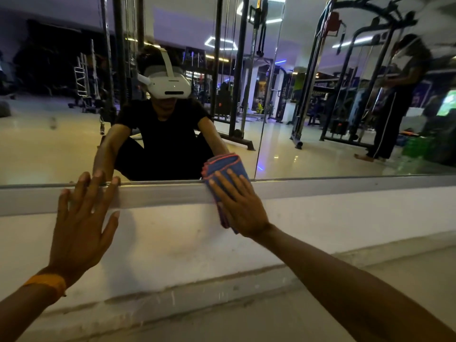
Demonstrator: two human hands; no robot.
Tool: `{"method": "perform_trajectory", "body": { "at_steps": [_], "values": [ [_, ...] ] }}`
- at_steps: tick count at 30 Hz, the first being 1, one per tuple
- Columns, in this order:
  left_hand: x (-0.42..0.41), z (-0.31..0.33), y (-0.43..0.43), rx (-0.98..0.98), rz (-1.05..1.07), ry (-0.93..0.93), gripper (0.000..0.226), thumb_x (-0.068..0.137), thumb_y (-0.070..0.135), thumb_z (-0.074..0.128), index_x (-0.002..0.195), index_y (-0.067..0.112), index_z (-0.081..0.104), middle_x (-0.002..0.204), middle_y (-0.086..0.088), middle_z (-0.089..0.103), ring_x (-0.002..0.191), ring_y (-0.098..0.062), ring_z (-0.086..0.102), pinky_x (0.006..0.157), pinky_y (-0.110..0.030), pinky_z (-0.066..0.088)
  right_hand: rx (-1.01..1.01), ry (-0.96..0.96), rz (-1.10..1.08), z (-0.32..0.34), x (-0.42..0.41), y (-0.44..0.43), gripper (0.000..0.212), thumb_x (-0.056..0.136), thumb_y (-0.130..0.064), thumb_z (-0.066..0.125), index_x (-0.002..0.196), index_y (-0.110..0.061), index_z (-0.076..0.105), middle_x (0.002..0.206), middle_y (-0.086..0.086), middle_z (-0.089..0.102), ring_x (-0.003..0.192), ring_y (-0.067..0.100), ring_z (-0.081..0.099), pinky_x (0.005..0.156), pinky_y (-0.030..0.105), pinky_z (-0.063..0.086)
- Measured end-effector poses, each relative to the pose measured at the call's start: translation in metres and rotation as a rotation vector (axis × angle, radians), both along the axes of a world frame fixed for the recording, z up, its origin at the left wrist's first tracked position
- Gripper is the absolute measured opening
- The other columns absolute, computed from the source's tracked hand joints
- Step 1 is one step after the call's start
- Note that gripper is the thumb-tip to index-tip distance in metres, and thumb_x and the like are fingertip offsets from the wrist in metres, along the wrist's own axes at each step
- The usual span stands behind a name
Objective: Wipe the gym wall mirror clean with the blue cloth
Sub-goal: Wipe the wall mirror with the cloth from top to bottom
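Forearms (345, 280) reaching far to the bottom edge of the mirror (49, 144)
Left hand (81, 223) spread flat on the frame (345, 187), probably for balance; right hand (240, 206), fingers straight, pressing folded blue cloth (223, 166) over frame and lowest glass. Raised frame lip in the stroke's way; gym racks (307, 95) reflected above.

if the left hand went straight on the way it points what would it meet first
Probably the mirror glass: fingertips of the left hand lie over the metal trim at its lower edge.
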State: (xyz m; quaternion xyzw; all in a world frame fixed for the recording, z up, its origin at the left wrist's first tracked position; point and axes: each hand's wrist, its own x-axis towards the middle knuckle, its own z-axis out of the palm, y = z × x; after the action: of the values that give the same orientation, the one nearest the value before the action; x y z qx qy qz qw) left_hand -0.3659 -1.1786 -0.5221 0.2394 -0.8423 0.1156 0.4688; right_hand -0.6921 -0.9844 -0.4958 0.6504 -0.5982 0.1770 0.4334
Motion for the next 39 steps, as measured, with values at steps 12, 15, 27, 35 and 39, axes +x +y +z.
{"method": "perform_trajectory", "body": {
  "at_steps": [12,15,27,35,39],
  "values": [
    [0.026,0.0,-0.017,0.021,0.046,0.028,0.069,0.101,0.037,0.038,0.164,0.013,0.023,0.174,-0.011,0.009,0.16,-0.035,0.007,0.127,-0.059,0.01,0.058,0.04,0.192,0.002,0.136,-0.091,0.061,0.106,-0.022,0.049,0.162,-0.017,0.023,0.17,0.008,0.023,0.159,0.03,0.011,0.129,0.049,0.012],
    [0.047,0.002,-0.03,0.062,0.069,0.082,0.068,0.101,0.032,0.041,0.164,0.011,0.025,0.173,-0.013,0.011,0.16,-0.037,0.007,0.127,-0.061,0.01,0.063,0.056,0.145,0.006,0.13,-0.09,0.066,0.107,-0.031,0.046,0.163,-0.015,0.017,0.17,0.011,0.022,0.159,0.03,0.013,0.128,0.05,0.017],
    [0.058,-0.005,-0.033,0.045,0.061,0.016,0.068,0.104,0.04,0.038,0.164,0.011,0.024,0.173,-0.014,0.008,0.16,-0.037,0.004,0.127,-0.062,0.009,-0.07,-0.026,0.077,-0.005,0.105,-0.075,0.064,0.101,-0.015,0.054,0.159,-0.01,0.029,0.166,0.009,0.029,0.157,0.03,0.018,0.127,0.05,0.018],
    [0.073,-0.005,-0.04,0.073,0.105,0.049,0.07,0.102,0.039,0.041,0.164,0.012,0.023,0.174,-0.013,0.007,0.161,-0.036,0.002,0.127,-0.062,0.009,-0.037,0.104,0.106,0.004,0.122,-0.1,0.062,0.105,-0.025,0.052,0.161,-0.011,0.031,0.167,0.01,0.03,0.157,0.029,0.021,0.129,0.045,0.013],
    [0.078,-0.007,-0.043,0.022,0.14,-0.01,0.074,0.103,0.045,0.04,0.165,0.009,0.018,0.174,-0.015,0.004,0.16,-0.038,0.001,0.128,-0.061,0.007,-0.095,0.054,-0.007,-0.006,0.02,-0.029,0.061,0.107,-0.029,0.046,0.161,-0.008,0.028,0.167,0.013,0.029,0.157,0.034,0.02,0.127,0.053,0.018]
  ]
}}
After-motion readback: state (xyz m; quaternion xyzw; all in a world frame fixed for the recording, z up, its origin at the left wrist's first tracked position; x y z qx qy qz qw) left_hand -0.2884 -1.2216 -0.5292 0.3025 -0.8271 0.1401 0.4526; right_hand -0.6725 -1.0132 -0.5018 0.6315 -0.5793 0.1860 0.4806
